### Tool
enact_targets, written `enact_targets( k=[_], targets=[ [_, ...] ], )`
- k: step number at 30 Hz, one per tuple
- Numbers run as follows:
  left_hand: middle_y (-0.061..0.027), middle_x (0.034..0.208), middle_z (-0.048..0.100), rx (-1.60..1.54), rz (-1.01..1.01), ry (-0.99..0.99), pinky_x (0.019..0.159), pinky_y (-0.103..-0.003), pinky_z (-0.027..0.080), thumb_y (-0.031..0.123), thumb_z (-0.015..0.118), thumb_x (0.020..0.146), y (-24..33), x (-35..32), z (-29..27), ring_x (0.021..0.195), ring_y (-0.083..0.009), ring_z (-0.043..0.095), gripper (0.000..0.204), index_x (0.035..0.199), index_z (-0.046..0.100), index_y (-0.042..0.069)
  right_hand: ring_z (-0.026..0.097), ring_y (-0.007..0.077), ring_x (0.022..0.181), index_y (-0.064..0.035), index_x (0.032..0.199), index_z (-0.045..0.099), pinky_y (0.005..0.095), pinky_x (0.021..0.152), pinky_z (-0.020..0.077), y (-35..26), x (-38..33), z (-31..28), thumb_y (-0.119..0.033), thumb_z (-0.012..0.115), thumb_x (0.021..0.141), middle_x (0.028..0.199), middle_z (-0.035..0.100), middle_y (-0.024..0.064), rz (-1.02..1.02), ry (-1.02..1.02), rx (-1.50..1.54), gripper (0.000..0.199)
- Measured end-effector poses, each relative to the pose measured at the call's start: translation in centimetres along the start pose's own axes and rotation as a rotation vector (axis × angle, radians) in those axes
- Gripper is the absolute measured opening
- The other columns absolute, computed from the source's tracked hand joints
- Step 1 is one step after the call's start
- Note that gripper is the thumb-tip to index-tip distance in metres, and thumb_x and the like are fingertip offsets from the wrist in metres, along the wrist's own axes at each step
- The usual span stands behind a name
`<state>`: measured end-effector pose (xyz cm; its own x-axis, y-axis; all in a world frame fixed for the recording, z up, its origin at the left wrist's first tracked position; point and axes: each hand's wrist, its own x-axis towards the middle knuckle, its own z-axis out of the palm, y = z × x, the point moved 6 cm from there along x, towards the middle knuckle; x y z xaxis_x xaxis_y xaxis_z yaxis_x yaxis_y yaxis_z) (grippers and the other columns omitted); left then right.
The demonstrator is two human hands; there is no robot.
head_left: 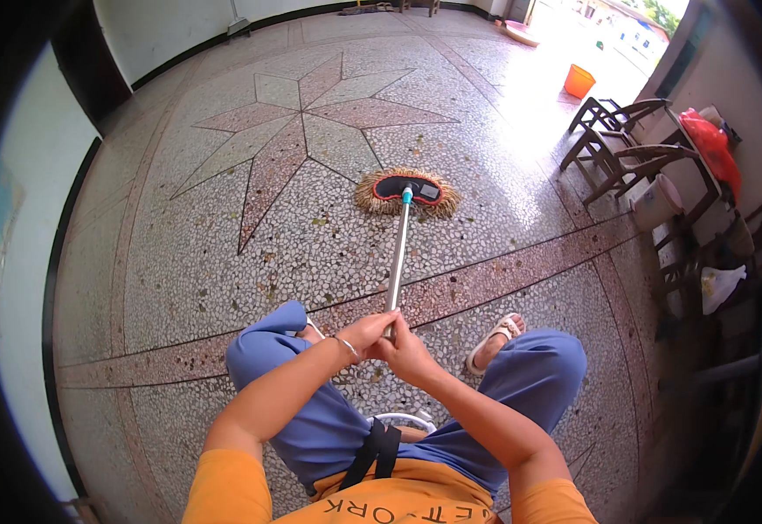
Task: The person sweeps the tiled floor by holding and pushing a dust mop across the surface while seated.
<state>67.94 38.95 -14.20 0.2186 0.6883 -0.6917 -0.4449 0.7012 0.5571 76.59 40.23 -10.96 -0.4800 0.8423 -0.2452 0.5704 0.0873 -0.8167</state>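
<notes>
Watching from far away, I see two bare hands close together, low in the middle of the frame. The left hand (365,334) and the right hand (409,351) touch each other and are curled around the near end of a mop (401,234). I can't tell just how the fingers cross, because many are hidden. A thin, pale bracelet (348,346) goes around the left wrist.

The mop's pole is a smooth, shiny metal tube. It runs up and a bit right, to a small blue-green plastic joint (407,196). Its wide head lies on the floor (171,288) just above the middle of the frame. I see a dark, bean-shaped top with a red edge, and a fluffy tan fringe (367,194) sticks out all around it.

The floor is hard and speckled, like lots of little stones stuck together. A big pointy star (272,188), pink and grayish, fills the upper left part. A pink band (355,312) with dark edges crosses below the mop's head.

At the upper right I find an orange bucket (578,81). Dark wooden chairs (606,142) stand below it, near a round pale pail (658,203) and a wrinkly red bag (710,150).
</notes>
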Motion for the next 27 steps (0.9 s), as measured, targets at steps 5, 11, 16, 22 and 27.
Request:
enact_targets(
  k=[5,11,16,22,27],
  targets=[
    [-0.0061,0.071,0.056,-0.011,-0.107,0.198,0.042,-0.028,0.044,0.028,0.043,0.091,-0.8,1.7,-2.3,0.054,-0.0158,0.056,0.021,0.092,0.051,0.009,0.058,0.0386,0.081,-0.0059,0.132,0.028,0.0447,0.070,0.0447,0.0,-3.2,-1.3,-0.024,0.053,0.080,0.087,0.060,0.0245,-0.007,-0.325,0.108,0.060],
    [0.0004,0.057,0.043,0.511,0.221,0.490,0.029,-0.021,0.028,0.026,0.037,0.093,0.9,-0.9,-3.9,0.036,-0.0070,0.037,0.034,0.127,0.038,0.018,0.060,0.0315,0.087,-0.0145,0.122,0.049,0.0416,0.075,0.0466,5.1,-5.1,-0.5,-0.025,0.052,0.081,0.092,0.062,0.0189,-0.122,-0.533,-0.369,0.043],
    [0.0017,0.053,0.042,0.631,0.215,0.438,0.031,-0.023,0.031,0.020,0.037,0.093,-3.3,-7.6,-2.9,0.038,-0.0063,0.040,0.036,0.129,0.036,0.017,0.057,0.0366,0.093,-0.0105,0.117,0.052,0.0447,0.079,0.0453,4.1,-5.8,-0.7,-0.022,0.050,0.080,0.098,0.060,0.0199,-0.163,-0.816,-0.547,0.039],
    [-0.0002,0.062,0.043,0.465,-0.080,0.372,0.038,-0.022,0.037,0.015,0.044,0.091,-10.8,-20.6,-1.2,0.045,-0.0064,0.040,0.052,0.138,0.023,0.015,0.060,0.0340,0.086,-0.0059,0.102,0.058,0.0442,0.070,0.0478,5.0,-5.3,-1.2,-0.019,0.051,0.078,0.090,0.062,0.0172,-0.349,-0.981,-0.711,0.028],
    [-0.0008,0.061,0.046,0.464,-0.156,0.392,0.043,-0.023,0.040,0.018,0.047,0.090,-7.7,-19.4,1.7,0.050,-0.0083,0.045,0.052,0.137,0.026,0.014,0.063,0.0298,0.078,-0.0025,0.087,0.062,0.0396,0.060,0.0498,3.3,-7.0,-0.5,-0.014,0.054,0.074,0.081,0.064,0.0139,-0.522,-0.900,-0.707,0.018]
  ],
)
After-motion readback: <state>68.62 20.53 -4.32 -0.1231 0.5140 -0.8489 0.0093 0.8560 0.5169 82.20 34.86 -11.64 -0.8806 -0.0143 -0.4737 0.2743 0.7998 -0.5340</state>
